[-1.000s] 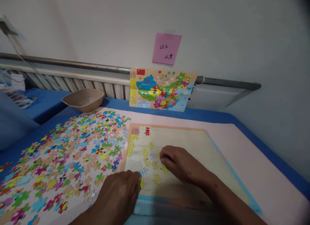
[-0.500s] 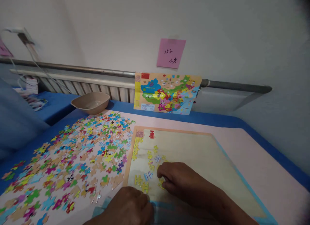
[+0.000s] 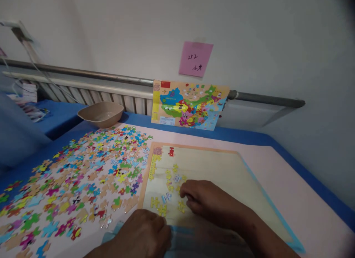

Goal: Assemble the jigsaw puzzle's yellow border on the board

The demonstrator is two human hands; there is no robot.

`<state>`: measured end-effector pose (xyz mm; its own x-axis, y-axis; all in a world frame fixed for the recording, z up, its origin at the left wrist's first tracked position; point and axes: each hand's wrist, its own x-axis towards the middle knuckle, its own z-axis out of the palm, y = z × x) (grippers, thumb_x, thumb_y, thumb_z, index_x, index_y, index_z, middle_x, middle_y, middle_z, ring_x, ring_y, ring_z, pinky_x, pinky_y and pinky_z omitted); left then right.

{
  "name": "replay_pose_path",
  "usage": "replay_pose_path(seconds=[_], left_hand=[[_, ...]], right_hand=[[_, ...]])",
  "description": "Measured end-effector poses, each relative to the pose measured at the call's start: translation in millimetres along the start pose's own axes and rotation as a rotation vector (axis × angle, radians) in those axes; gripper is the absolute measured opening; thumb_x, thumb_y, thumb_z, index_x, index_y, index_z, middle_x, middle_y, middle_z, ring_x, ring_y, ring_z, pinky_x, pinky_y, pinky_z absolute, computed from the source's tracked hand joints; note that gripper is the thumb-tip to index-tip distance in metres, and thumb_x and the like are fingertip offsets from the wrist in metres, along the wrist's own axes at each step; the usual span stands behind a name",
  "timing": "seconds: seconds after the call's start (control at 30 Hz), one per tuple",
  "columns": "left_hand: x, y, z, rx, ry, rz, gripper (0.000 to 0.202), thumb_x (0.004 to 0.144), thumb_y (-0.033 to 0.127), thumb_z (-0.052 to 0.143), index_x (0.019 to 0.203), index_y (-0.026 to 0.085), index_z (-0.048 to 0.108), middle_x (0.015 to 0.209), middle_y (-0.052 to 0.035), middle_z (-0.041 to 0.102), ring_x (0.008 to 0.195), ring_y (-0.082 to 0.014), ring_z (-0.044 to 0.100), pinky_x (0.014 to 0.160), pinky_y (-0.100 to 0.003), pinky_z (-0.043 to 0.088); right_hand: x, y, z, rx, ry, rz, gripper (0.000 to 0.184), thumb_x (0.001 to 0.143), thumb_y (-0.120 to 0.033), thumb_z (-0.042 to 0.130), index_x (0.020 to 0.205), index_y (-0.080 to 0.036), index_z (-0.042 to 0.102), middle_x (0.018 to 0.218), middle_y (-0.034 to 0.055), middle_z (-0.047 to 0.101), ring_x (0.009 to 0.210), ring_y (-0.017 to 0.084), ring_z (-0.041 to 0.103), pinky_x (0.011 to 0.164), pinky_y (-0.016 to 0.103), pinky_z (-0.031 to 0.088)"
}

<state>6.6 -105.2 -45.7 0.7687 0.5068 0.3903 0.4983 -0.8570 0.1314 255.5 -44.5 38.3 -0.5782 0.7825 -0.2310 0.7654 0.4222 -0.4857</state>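
Observation:
A puzzle board (image 3: 210, 173) with an orange and blue border lies in front of me, a few joined pieces along its upper left edge. Loose yellow puzzle pieces (image 3: 162, 210) and small white-and-blue pieces (image 3: 166, 197) are scattered on its left half. My right hand (image 3: 201, 198) is over the middle of the board with fingers curled in a pinch; whatever they hold is hidden. Just below its fingertips lies a yellow piece (image 3: 181, 206). My left hand (image 3: 146, 232) rests closed at the board's near left corner, its fingertips out of sight. A red piece (image 3: 171, 151) lies near the top left.
Many loose colourful puzzle pieces (image 3: 91, 184) cover the pink sheet left of the board. A beige bowl (image 3: 102, 115) stands behind them. A printed map picture (image 3: 191, 106) leans at the back beneath a metal rail (image 3: 111, 76) and a pink note (image 3: 196, 59).
The view has shifted slightly. My right hand has drawn back a little from the yellow piece below its fingertips, which shows more fully. My left hand stays by the board's near edge.

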Motion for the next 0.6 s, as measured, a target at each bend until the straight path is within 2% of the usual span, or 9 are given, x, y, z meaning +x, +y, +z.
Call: replay_pose_path(seconds=[0.23,0.37,0.47,0.6], left_hand=[[1.4,0.5,-1.9,-0.009,0.039,0.01,0.02,0.093,0.011,0.058,0.079,0.024,0.051,0.067,0.0028,0.06,0.052,-0.0164,0.054,0.05,-0.036,0.027],[1.9,4.0,-3.3,0.037,0.056,0.074,0.024,0.094,0.007,0.056,0.077,0.023,0.051,0.065,0.0027,0.058,0.051,-0.0165,0.053,0.049,-0.037,0.027],[0.7,6.7,-3.8,0.07,0.011,0.1,0.025,0.095,0.013,0.062,0.075,0.023,0.051,0.064,0.0034,0.058,0.051,-0.0158,0.053,0.048,-0.036,0.027],[-2.2,7.5,-2.6,0.093,-0.034,0.102,0.027,0.099,0.019,0.065,0.077,0.023,0.05,0.064,0.0043,0.059,0.05,-0.0145,0.055,0.047,-0.034,0.029]], right_hand=[[-2.0,2.0,-3.8,0.009,0.011,0.003,0.03,0.081,-0.007,0.058,0.103,-0.023,0.071,0.099,0.0019,0.075,0.088,0.021,0.065,0.076,0.028,0.04],[-3.1,0.9,-15.7,-0.023,0.102,0.014,0.016,0.087,-0.01,0.053,0.089,-0.022,0.064,0.091,0.0009,0.069,0.079,0.018,0.059,0.07,0.028,0.037],[-3.7,4.5,-24.4,-0.06,0.157,0.057,0.017,0.092,-0.011,0.049,0.082,-0.022,0.057,0.087,0.0011,0.066,0.075,0.017,0.056,0.068,0.029,0.034],[-1.5,16.8,-24.2,-0.104,0.14,0.128,0.017,0.089,-0.009,0.051,0.078,-0.022,0.053,0.083,0.0006,0.065,0.071,0.017,0.053,0.066,0.03,0.031]])
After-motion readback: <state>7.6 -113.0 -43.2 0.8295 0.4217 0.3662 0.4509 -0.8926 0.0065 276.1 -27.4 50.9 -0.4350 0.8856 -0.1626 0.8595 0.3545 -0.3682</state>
